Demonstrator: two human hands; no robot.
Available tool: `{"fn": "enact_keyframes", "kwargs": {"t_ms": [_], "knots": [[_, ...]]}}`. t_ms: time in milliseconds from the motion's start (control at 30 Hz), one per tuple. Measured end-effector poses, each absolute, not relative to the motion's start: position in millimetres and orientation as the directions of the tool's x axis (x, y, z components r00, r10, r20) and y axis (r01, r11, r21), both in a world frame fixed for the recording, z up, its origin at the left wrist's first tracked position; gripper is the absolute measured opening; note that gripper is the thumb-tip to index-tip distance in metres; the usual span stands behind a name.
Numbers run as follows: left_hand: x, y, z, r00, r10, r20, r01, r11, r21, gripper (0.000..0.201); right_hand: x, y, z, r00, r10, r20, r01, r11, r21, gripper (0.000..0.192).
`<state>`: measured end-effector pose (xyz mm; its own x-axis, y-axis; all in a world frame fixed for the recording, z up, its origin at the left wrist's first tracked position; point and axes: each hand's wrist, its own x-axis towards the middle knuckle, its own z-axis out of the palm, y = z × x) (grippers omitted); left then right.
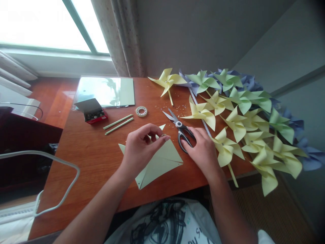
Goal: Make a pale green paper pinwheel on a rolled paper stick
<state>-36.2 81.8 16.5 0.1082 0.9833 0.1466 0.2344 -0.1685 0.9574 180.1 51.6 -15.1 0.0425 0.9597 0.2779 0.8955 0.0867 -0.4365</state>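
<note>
My left hand [142,145] is closed in a pinch above a pale green sheet of paper [162,162]. A tiny thing shows between its thumb and forefinger, too small to name. The sheet has cuts running inward from its corners and small holes near some corner tips. To the right, my right hand [201,145] grips the black and grey handles of a pair of scissors [179,124]. The scissor blades lie slightly apart and point away to the upper left, among small paper scraps [177,110].
Several yellow, green and purple paper pinwheels [224,147] crowd the table's right side. Left of centre are two rolled paper sticks [119,125], a tape roll [141,111], an open red box [95,115] and a glossy pack of sheets [106,91]. A white cable [63,161] loops at the left.
</note>
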Motion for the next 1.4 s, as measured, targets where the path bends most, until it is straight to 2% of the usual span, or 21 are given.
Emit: {"fn": "enact_keyframes", "kwargs": {"t_ms": [300, 533, 633, 700, 767, 867, 1100, 1400], "knots": [[-36.0, 81.6, 17.9, 0.120, 0.981, 0.154, 0.227, -0.178, 0.958, 0.021, 184.7, 51.8, -19.8, -0.014, 0.971, 0.240, 0.911, 0.111, -0.396, 0.039], [-36.0, 81.5, 18.5, 0.147, 0.977, 0.155, 0.208, -0.184, 0.961, 0.019, 186.2, 49.4, -11.1, -0.032, 0.980, 0.195, 0.901, 0.113, -0.418, 0.038], [-35.7, 81.6, 18.6, 0.124, 0.984, 0.128, 0.200, -0.151, 0.968, 0.021, 178.9, 45.0, 3.6, -0.007, 0.966, 0.260, 0.856, 0.140, -0.497, 0.027], [-35.4, 81.7, 18.0, 0.119, 0.987, 0.107, 0.191, -0.129, 0.973, 0.021, 169.5, 41.7, 14.3, -0.002, 0.960, 0.282, 0.765, 0.182, -0.617, 0.021], [-35.0, 81.9, 17.1, 0.126, 0.987, 0.100, 0.179, -0.122, 0.976, 0.020, 158.3, 39.4, 22.2, -0.032, 0.971, 0.237, 0.622, 0.205, -0.756, 0.019], [-34.5, 82.0, 16.0, 0.152, 0.983, 0.102, 0.173, -0.128, 0.977, 0.018, 144.5, 39.4, 25.0, -0.086, 0.978, 0.188, 0.483, 0.206, -0.851, 0.014], [-35.0, 80.5, 16.9, 0.228, 0.968, 0.109, 0.138, -0.143, 0.980, 0.006, 141.5, 41.9, 16.7, -0.010, 0.995, 0.099, 0.365, 0.095, -0.926, 0.009], [-35.4, 78.7, 22.8, 0.254, 0.964, 0.082, 0.157, -0.125, 0.980, 0.011, 142.9, 40.1, 18.3, -0.054, 0.988, 0.145, 0.439, 0.154, -0.885, 0.009]]}}
